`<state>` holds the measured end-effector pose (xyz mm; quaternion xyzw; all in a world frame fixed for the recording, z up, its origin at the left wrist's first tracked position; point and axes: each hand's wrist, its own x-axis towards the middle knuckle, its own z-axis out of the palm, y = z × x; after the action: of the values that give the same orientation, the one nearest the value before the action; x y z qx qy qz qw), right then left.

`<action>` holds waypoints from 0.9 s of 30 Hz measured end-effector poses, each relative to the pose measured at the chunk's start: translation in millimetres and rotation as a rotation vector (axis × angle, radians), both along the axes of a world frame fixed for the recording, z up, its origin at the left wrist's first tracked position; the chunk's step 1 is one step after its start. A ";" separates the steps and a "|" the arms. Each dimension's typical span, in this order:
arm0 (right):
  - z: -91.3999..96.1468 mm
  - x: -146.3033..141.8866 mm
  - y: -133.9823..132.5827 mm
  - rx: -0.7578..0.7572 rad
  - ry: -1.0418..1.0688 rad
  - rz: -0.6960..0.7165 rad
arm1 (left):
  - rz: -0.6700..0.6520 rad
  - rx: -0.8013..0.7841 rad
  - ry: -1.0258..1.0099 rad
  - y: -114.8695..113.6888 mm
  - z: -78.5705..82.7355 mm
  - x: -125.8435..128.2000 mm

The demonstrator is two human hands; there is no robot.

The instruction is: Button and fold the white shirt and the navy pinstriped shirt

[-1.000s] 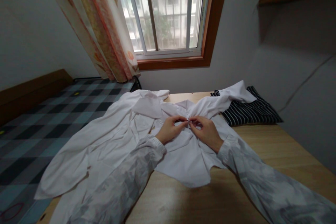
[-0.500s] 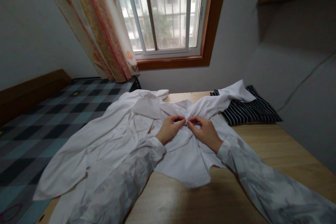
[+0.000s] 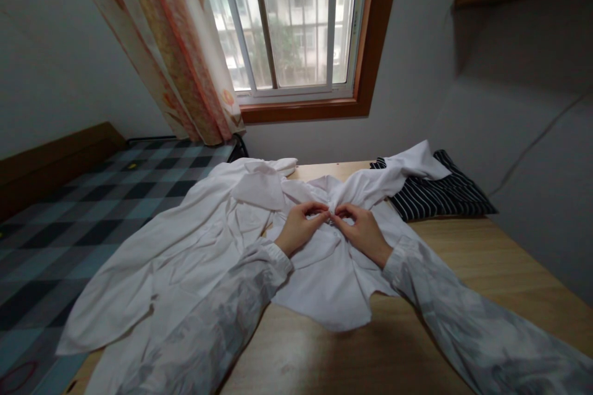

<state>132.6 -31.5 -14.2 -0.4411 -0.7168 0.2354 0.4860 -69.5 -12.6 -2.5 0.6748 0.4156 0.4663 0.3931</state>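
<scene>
A white shirt (image 3: 328, 284) lies spread on the wooden table, its front cloth bunched up between my hands. My left hand (image 3: 303, 225) is closed in a pinch on the shirt's front. Facing it, my right hand (image 3: 359, 228) pinches the same bit of cloth, and the fingertips of both hands nearly meet. Whatever small part sits right between the fingertips is hidden. One sleeve (image 3: 407, 166) of the shirt stretches toward the back right. More white clothing (image 3: 185, 241) lies rumpled to the left, partly under my left forearm.
A black garment with white stripes (image 3: 445, 194) is folded at the table's back right. On the left is a bed with a checked cover (image 3: 69, 228). Behind the wooden table (image 3: 486, 271) are a window (image 3: 296, 24) and a patterned curtain (image 3: 171, 43).
Both hands stay in the same place on the shirt front. Only the fingertips have shifted slightly, and the view has hardly moved.
</scene>
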 end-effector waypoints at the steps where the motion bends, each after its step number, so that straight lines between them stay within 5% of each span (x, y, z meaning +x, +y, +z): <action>1: 0.0 -0.3 -0.2 -0.001 -0.003 -0.008 | 0.007 -0.012 -0.001 -0.5 0.8 0.7; 18: -1.8 -0.5 -2.8 0.071 -0.167 -0.074 | 0.019 -0.086 0.060 -6.1 9.4 5.7; 27: 3.4 -0.8 -2.1 0.051 -0.042 -0.015 | 0.065 -0.087 -0.071 -7.4 6.9 4.1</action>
<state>131.8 -33.6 -10.8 -0.4386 -0.7294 0.2040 0.4838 -65.4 -20.0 4.5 0.6264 0.4430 0.4837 0.4212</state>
